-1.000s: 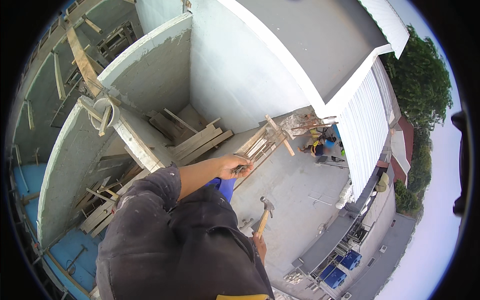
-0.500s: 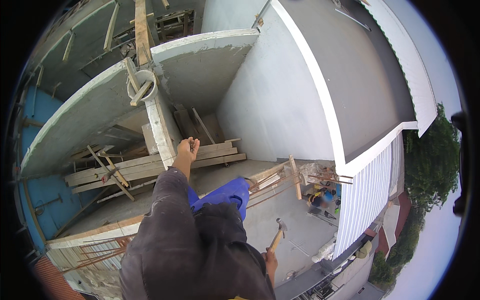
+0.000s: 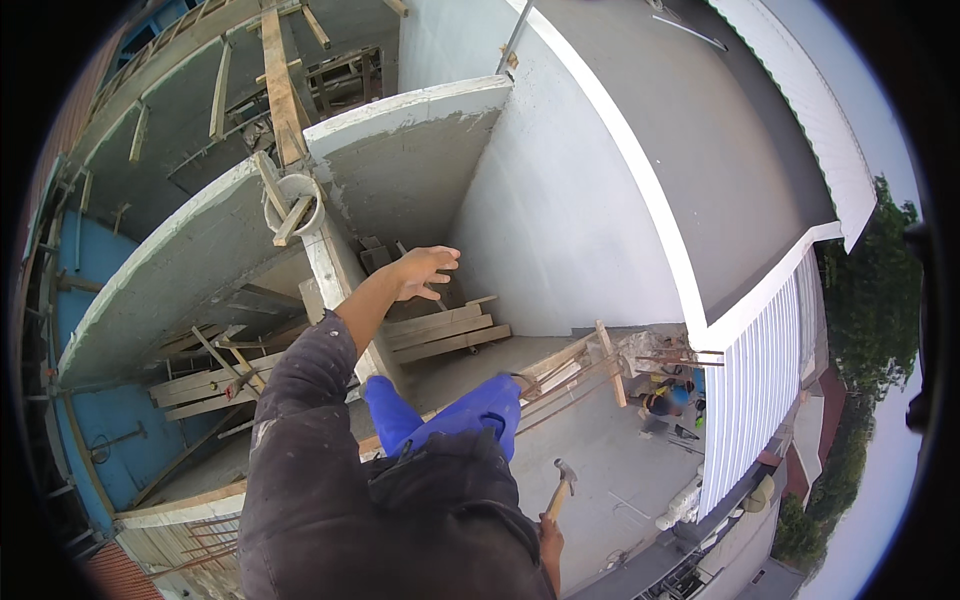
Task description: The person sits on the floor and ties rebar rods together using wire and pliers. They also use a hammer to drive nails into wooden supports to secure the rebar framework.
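My left hand reaches out over the narrow wall top, its fingers apart and nothing seen in them. Low on the right, my right hand grips a claw hammer by its wooden handle, head up. Farther along the wall top, a white bucket stands with short wood pieces in it. My legs in blue trousers straddle the near end of the wall.
Stacked timber beams lie below beside the wall. A long plank runs on beyond the bucket. Rusty reinforcing bars stick out near an upright wood piece. Far below on the right, a person is at ground level.
My left hand has moved up and to the right, and its closed fingers have spread. My right hand still holds the hammer. The view has shifted slightly.
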A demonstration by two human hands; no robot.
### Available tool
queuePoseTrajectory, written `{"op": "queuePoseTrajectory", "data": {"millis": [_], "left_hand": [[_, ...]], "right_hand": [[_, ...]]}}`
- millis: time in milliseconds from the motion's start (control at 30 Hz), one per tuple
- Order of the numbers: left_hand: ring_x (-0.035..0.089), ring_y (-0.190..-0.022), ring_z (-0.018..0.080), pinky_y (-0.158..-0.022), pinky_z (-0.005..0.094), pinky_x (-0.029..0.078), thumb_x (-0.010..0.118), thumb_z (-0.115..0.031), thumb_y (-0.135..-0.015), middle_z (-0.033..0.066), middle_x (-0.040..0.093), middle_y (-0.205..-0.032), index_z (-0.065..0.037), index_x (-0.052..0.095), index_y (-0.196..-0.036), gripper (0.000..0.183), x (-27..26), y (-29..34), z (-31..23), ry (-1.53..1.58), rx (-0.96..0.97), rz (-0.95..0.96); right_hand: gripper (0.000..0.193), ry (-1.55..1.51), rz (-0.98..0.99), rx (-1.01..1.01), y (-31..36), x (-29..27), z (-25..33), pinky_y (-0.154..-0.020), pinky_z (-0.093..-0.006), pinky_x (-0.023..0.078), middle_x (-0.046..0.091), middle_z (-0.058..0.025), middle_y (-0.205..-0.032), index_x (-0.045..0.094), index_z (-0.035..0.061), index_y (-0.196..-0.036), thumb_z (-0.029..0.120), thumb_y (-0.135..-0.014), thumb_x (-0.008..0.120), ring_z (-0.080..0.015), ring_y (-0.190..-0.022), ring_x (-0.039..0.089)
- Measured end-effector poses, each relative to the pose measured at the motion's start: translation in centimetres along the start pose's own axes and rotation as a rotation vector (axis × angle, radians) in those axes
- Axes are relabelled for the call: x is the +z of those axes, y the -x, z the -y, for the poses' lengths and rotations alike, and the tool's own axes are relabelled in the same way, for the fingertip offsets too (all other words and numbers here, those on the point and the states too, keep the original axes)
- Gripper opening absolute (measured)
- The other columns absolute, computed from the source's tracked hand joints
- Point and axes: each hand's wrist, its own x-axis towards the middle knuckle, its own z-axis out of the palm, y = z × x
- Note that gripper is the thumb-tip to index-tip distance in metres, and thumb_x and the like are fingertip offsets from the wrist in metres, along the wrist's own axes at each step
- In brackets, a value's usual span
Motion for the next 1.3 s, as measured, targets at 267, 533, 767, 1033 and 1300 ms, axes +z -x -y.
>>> {"op": "queuePoseTrajectory", "data": {"millis": [267,533,767,1033,1300], "left_hand": [[0.013,-0.160,0.0364,-0.125,0.0619,-0.003,0.027,-0.049,-0.112,0.0119,0.029,-0.170,-0.012,0.045,-0.157,0.061,24.8,17.7,1.5,-0.670,0.079,1.726],[0.053,-0.135,0.0308,-0.112,0.0402,0.042,0.063,-0.031,-0.103,0.0127,0.061,-0.139,-0.009,0.065,-0.136,0.039,25.8,14.2,-2.1,-1.078,0.244,1.618],[0.065,-0.089,0.0145,-0.082,0.0316,0.051,0.075,-0.027,-0.096,0.0025,0.068,-0.094,-0.005,0.071,-0.101,0.023,30.2,12.0,-2.4,-0.953,0.029,1.318],[0.062,-0.080,0.0091,-0.075,0.0273,0.050,0.065,-0.033,-0.103,0.0023,0.069,-0.086,-0.001,0.069,-0.101,0.033,35.8,-1.2,1.4,-1.170,-0.025,0.953],[0.070,-0.086,0.0190,-0.082,0.0344,0.053,0.069,-0.037,-0.098,0.0085,0.073,-0.092,0.000,0.070,-0.107,0.038,38.6,-25.0,14.7,-1.595,-0.108,0.725]], "right_hand": [[0.032,-0.440,-0.105,0.080,1.3,1.3,-7.4,-0.054,-0.0288,0.046,0.050,0.0003,-0.071,0.050,0.0079,-0.106,0.036,-0.103,0.065,-0.0116,-0.057,0.048],[0.030,-0.822,-0.356,0.164,1.7,5.9,-16.2,-0.051,-0.0302,0.045,0.049,0.0008,-0.071,0.048,0.0100,-0.106,0.035,-0.103,0.064,-0.0120,-0.055,0.049],[0.028,-0.998,-0.467,0.285,1.8,11.1,-20.9,-0.050,-0.0318,0.045,0.048,-0.0003,-0.070,0.050,0.0097,-0.101,0.035,-0.104,0.062,-0.0131,-0.054,0.048],[0.030,-0.961,-0.397,0.443,0.9,13.9,-20.7,-0.050,-0.0314,0.049,0.056,-0.0029,-0.071,0.058,0.0042,-0.102,0.033,-0.103,0.062,-0.0138,-0.054,0.056],[0.035,-0.769,-0.421,0.346,-8.5,5.7,-13.5,-0.047,-0.0329,0.051,0.062,-0.0074,-0.075,0.050,-0.0003,-0.128,0.021,-0.102,0.060,-0.0146,-0.055,0.058]]}}
